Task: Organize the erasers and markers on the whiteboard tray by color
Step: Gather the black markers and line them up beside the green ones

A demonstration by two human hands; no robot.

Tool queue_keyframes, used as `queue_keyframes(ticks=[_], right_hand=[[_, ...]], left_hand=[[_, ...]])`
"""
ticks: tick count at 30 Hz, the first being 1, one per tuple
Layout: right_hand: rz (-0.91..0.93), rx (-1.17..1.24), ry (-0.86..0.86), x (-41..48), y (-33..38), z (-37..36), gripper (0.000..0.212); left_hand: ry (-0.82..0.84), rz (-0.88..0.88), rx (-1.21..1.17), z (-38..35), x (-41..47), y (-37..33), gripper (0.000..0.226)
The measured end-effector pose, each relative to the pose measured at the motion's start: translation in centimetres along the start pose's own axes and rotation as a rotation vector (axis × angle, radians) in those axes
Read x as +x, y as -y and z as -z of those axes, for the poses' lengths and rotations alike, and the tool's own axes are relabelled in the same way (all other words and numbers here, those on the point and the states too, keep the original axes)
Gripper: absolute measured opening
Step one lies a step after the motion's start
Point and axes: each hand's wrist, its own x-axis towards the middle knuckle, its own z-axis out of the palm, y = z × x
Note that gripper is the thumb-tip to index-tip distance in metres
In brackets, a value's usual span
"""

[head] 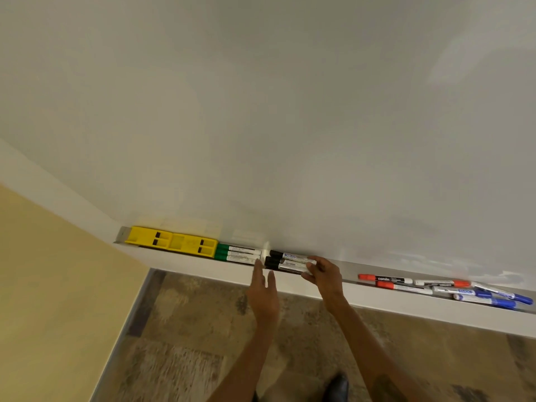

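From the head view we see our right hand (pixel 324 274) pinching the 3 black markers (pixel 285 262) in the whiteboard tray (pixel 319 288), just right of the green markers (pixel 237 253) and 2 yellow erasers (pixel 171 242). Our left hand (pixel 263 294) hovers spread, empty. Red markers (pixel 394 281) and blue markers (pixel 487 295) lie farther right.

A pale yellow wall (pixel 43 285) fills the left side, meeting at its foot a grey skirting strip (pixel 124 329) that runs along a mottled brown and grey stone floor (pixel 188 329), where a dark shoe (pixel 338 387) shows near the bottom edge.
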Motion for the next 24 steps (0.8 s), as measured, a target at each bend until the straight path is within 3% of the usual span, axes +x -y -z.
queue_keyframes(ticks=[5,8,11,14,17,24], right_hand=[[0.065,-0.203,-0.049,0.5,0.3,-0.8,0.019],[0.051,-0.318,-0.05,0.9,0.4,-1.0,0.026],[0.073,-0.508,-0.081,0.9,0.4,-1.0,0.028],[0.174,-0.705,-0.186,0.4,0.3,-1.2,0.014],[0.261,-0.763,-0.219,-0.1,0.1,-1.3,0.011],[0.237,-0.782,-0.15,-0.1,-0.2,-2.1,0.009]], left_hand=[[0.341,-0.491,0.722,-1.0,1.2,1.4,0.071],[0.386,-0.54,0.975,-1.3,1.9,1.3,0.08],[0.403,-0.496,1.042,-1.6,1.8,1.6,0.083],[0.399,-0.445,1.049,-1.9,1.7,1.8,0.081],[0.399,-0.432,1.065,-1.8,1.6,1.9,0.08],[0.379,-0.411,1.112,-1.1,1.6,2.3,0.087]])
